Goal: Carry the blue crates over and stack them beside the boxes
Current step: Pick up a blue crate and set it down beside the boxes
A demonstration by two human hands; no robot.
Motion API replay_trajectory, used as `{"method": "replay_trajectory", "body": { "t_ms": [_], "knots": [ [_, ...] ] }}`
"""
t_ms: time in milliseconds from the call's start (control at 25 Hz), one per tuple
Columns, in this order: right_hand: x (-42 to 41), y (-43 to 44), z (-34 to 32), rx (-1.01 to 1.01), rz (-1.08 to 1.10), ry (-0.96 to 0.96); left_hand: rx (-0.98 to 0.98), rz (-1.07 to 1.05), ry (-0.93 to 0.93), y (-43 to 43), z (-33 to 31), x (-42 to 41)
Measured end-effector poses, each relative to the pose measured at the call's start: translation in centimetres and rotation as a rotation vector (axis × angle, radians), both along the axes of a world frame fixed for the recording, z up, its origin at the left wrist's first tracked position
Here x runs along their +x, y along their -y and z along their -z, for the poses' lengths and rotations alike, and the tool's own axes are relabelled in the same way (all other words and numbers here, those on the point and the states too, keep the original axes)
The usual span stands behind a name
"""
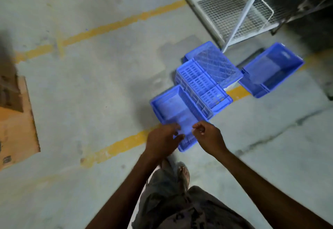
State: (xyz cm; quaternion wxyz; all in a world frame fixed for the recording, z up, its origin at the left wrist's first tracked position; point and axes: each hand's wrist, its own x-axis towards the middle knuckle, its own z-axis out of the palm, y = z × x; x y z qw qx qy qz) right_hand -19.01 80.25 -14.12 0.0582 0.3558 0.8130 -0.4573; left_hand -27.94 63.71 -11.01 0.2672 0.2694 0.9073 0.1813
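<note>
Cardboard first: far out beyond my left fingers, at the edge of sight, the brown boxes (12,113) sit on the concrete floor (90,84), well apart from everything blue. That is where the crates are to end up, so I judge I am at the pick-up, the reach before a carry.

My left hand (163,138) is stretched forward and down, palm turned inward, fingers (177,126) loosely spread and curling over the near rim of the closest blue crate (173,106). Whether they touch the rim yet I cannot tell; the view is blurred. My right hand (210,135) is just beside it, knuckles up, fingertips (197,126) bent and a little apart, hovering at the same rim and clamped on nothing.

Beyond my fingertips this crate lies open side up across a yellow floor line (115,147). Just past it a slatted blue crate (200,82) touches it, with a mesh-sided one (216,62) leaning on that. Further right of my right fingers stands a solid-walled blue crate (272,70), and behind them all a wire rack (232,6).

Next I need both hands spread wider, one to each side rim, closed firmly before lifting, then a turn toward the boxes at my left.
</note>
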Motion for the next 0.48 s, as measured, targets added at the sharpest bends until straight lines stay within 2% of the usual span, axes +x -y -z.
{"method": "replay_trajectory", "body": {
  "t_ms": [160, 320, 480],
  "knots": [
    [-1.2, -5.6, 5.0, 0.051, 0.057, 0.121, 0.047, 0.103, 0.226, -7.0, 6.7, -3.7],
    [-2.6, -10.2, 11.4, 0.081, 0.107, 0.236, 0.042, 0.174, 0.343, -12.5, 13.7, -5.8],
    [-3.0, -12.9, 22.0, 0.088, -0.088, 0.455, -0.077, 0.140, 0.392, -15.5, 24.3, -6.7]
  ]
}}
